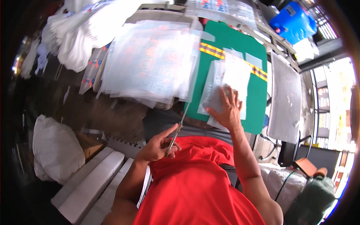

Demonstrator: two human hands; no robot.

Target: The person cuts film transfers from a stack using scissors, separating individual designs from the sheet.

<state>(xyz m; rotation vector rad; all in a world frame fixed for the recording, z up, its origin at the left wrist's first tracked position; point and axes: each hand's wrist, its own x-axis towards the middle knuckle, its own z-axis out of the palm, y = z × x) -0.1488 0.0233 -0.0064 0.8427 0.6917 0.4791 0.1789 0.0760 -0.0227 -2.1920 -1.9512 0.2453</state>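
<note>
My left hand (156, 147) is closed around a slim metal tool (180, 126) with a long thin end, held in front of my red shirt. The tool points up toward the table edge, its index finger stretched along it; the exact kind is unclear. My right hand (229, 112) lies with fingers spread on a small pile of whitish translucent plastic sheets (236, 71). These sheets rest, slightly fanned, on a green board (255, 103) crossed by a yellow-and-black striped tape (212, 51). Left of the board sits a large stack of similar translucent sheets (146, 62) with faint print.
White plastic bundles (80, 37) hang at the upper left. A blue jerrycan (294, 22) stands at the upper right. A grey panel (285, 97) is right of the board. White long boxes (88, 182) and a white sack (56, 148) lie at lower left.
</note>
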